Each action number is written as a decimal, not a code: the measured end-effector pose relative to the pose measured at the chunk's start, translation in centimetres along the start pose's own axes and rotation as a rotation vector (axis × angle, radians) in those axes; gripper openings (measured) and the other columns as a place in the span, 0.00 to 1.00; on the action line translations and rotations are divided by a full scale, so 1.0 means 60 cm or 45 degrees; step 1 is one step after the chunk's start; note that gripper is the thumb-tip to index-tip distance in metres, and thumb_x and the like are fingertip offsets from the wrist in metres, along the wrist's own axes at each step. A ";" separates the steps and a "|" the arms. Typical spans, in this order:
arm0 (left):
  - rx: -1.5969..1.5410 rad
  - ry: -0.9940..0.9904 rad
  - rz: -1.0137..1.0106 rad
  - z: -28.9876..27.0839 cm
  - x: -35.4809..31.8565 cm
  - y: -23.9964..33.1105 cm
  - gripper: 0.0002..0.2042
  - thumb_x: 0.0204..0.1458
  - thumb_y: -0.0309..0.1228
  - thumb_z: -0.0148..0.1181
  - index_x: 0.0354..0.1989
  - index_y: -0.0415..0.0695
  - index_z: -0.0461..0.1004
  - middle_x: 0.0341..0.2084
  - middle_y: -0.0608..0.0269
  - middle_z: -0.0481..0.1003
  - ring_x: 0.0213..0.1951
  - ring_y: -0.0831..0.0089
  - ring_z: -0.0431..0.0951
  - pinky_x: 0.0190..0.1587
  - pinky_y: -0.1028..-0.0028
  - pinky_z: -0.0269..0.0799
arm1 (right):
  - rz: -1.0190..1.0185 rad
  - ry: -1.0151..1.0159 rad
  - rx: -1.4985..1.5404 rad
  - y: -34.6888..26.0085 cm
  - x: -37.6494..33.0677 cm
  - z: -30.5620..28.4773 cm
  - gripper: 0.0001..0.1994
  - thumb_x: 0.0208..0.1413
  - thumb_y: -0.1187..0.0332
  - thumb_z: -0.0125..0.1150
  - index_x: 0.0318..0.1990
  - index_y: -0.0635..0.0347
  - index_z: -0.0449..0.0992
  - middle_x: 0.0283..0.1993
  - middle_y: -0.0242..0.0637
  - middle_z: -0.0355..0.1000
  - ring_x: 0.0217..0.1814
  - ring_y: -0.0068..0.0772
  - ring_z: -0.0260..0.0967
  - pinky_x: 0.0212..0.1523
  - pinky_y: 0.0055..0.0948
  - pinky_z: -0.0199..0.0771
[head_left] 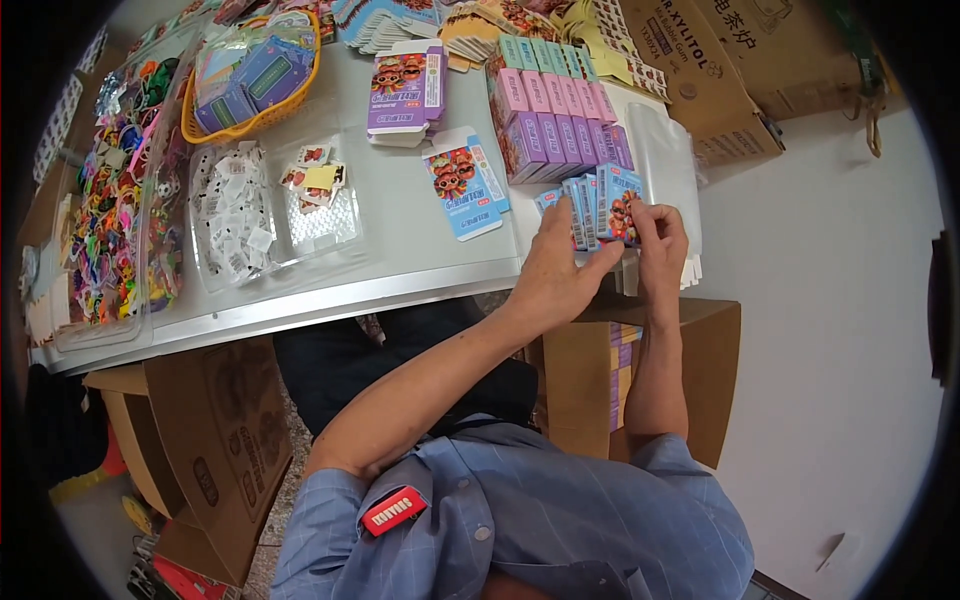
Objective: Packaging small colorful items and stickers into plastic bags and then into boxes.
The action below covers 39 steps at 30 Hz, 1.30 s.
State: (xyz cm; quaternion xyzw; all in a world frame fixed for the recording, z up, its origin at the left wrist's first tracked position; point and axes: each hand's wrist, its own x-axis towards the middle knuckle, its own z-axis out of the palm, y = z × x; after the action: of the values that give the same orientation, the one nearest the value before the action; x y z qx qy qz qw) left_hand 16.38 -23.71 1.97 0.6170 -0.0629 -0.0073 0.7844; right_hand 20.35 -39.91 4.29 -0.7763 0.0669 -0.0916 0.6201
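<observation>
Over on the far left of the table [300, 305] there's a clear tray of colourful toys [115, 215], then a clear bag of small white bits [232, 215] w/ a few stickers [318, 178] next to it. Behind those sits an orange basket [255, 112] full of packets. Moving right: a stack of flat purple boxes [405, 92], one flat blue box [465, 182] lying on its own, then a tidy block of folded pink and purple boxes [555, 120] standing in rows.

At the right edge of the table is where the action is. Left hand [555, 265] and right hand [660, 245] are both on a small bunch of blue boxes [598, 208], standing upright w/ long axis roughly vertical, tilted a bit. Left fingers are mostly straight, pressed flat against the near-left side of the bunch, thumb tucked under, so more steadying than gripping. Right fingers are curled in, pinching the right-hand box at its front face. Boxes sit just above and between both sets of fingertips, so both hands are equally close imo; the bunch is just in front of the pink/purple rows, touching or nearly, can't tell which.

Below the table edge there's an open cardboard box [700, 350] under the hands, another carton [210, 420] at lower left, more cartons [700, 70] top right.
</observation>
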 end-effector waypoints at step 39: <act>0.601 0.086 0.116 0.009 -0.045 0.007 0.36 0.62 0.32 0.56 0.72 0.31 0.43 0.68 0.22 0.48 0.68 0.30 0.53 0.66 0.54 0.59 | -0.191 -0.356 -0.311 0.017 0.088 0.026 0.28 0.73 0.52 0.42 0.64 0.67 0.70 0.55 0.42 0.74 0.55 0.26 0.70 0.61 0.27 0.67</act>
State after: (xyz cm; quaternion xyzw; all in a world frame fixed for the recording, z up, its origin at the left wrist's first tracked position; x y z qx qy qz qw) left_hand 13.63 -23.87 2.24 0.7797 -0.0645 0.0637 0.6196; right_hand 25.87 -39.79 3.26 -0.8537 -0.0672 -0.0198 0.5160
